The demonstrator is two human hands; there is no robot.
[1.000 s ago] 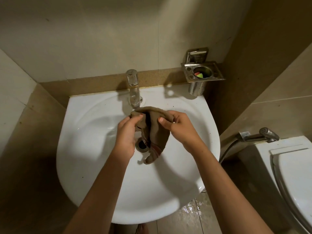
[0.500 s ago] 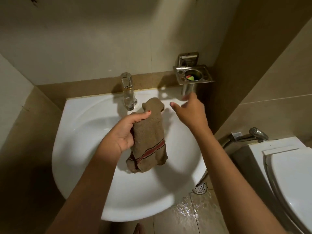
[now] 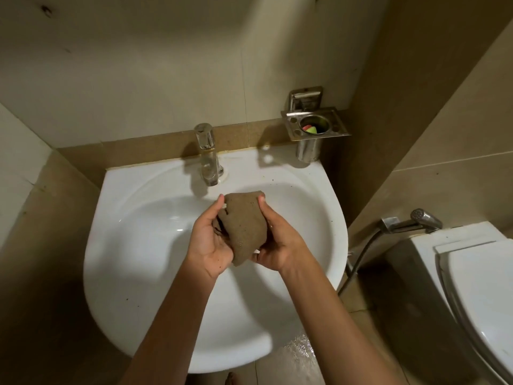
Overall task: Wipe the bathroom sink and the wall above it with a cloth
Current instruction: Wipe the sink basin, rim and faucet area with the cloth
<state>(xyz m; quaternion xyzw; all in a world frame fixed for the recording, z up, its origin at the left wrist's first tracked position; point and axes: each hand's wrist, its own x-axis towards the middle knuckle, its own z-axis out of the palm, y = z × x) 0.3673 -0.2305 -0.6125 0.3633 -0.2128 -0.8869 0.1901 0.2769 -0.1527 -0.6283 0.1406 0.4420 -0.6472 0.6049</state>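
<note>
A soft, limp brown cloth [image 3: 244,227] is bunched between both hands, left hand [image 3: 212,240] and right hand [image 3: 279,241], above the sink [image 3: 138,273]; it is judged light and best gripped by its bulk.

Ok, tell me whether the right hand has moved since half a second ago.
Yes. The right hand has drawn back from the tumbler holder, toward the person, and now grips the cloth in front of the tap.
</note>
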